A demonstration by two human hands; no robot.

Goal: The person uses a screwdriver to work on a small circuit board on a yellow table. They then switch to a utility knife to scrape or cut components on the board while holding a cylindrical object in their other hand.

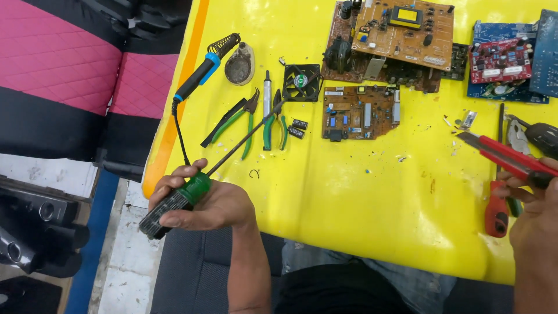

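The green-handled screwdriver (180,200) is gripped in the left hand (200,203) off the near-left edge of the yellow desk (360,197), its fingers wrapped closed about the ribbed handle, while the long dark shaft is angled up toward the small black fan (301,82). The red utility knife (503,154) is held at the right edge by the right hand (532,200), whose fingers are curled shut on its body, the blade end pointed left over the desk. For steady work, the shaft is best kept in line with the forearm and the knife tip kept turned away from the other hand. Green-handled pliers (238,119) and cutters (275,125) are laid beside the shaft, with a blue soldering iron (200,72) further left. A small round tin (239,65) beside the iron is seen to hold dark residue. Brown circuit boards (360,113) are spread beyond.
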